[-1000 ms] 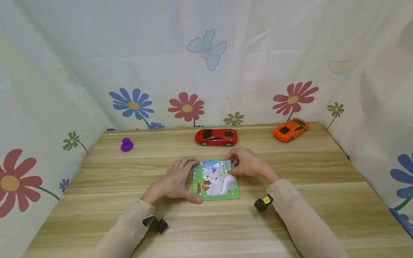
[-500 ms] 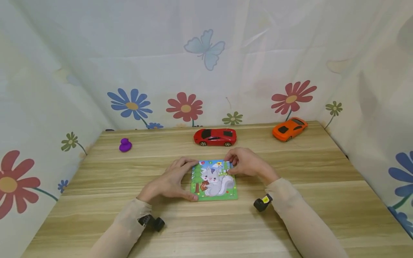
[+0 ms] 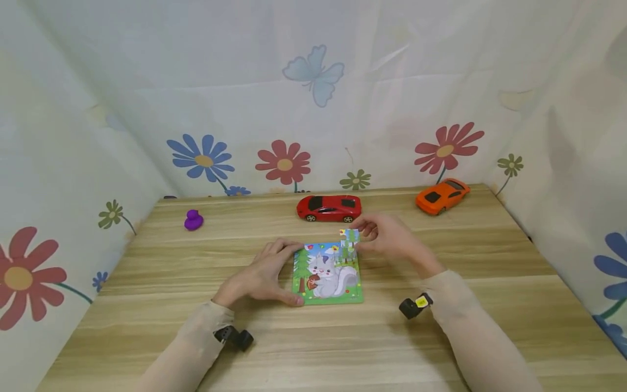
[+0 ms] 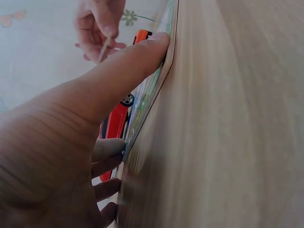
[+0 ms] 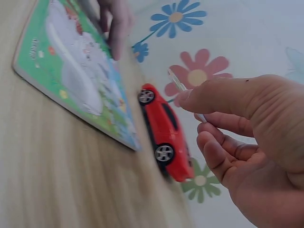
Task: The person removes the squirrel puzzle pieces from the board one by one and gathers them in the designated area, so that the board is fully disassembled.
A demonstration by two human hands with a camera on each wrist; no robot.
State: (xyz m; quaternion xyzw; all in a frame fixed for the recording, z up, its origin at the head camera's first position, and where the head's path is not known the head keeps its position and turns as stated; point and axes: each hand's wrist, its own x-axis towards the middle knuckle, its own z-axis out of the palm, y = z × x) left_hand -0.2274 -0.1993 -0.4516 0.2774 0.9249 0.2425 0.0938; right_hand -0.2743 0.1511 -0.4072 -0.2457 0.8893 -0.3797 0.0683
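A square jigsaw puzzle (image 3: 328, 280) with a grey squirrel among trees lies flat on the wooden table. My left hand (image 3: 266, 275) rests at its left side, thumb on the near left corner and index finger at the far left corner. In the left wrist view the straight thumb (image 4: 142, 54) presses the puzzle's edge. Above the far right corner, my right hand (image 3: 389, 239) pinches a small puzzle piece (image 3: 350, 236) between thumb and fingers. The right wrist view shows this thin piece (image 5: 176, 80) edge-on, apart from the puzzle (image 5: 76, 80).
A red toy car (image 3: 329, 209) stands just behind the puzzle. An orange toy car (image 3: 442, 197) is at the far right and a purple rubber duck (image 3: 193, 220) at the far left. A flower-printed curtain (image 3: 313, 125) rises along the back and sides of the table (image 3: 313, 348).
The right hand has lifted the puzzle piece off the puzzle's upper right area, moving slightly up and right. The left hand has stayed at the puzzle's left edge.
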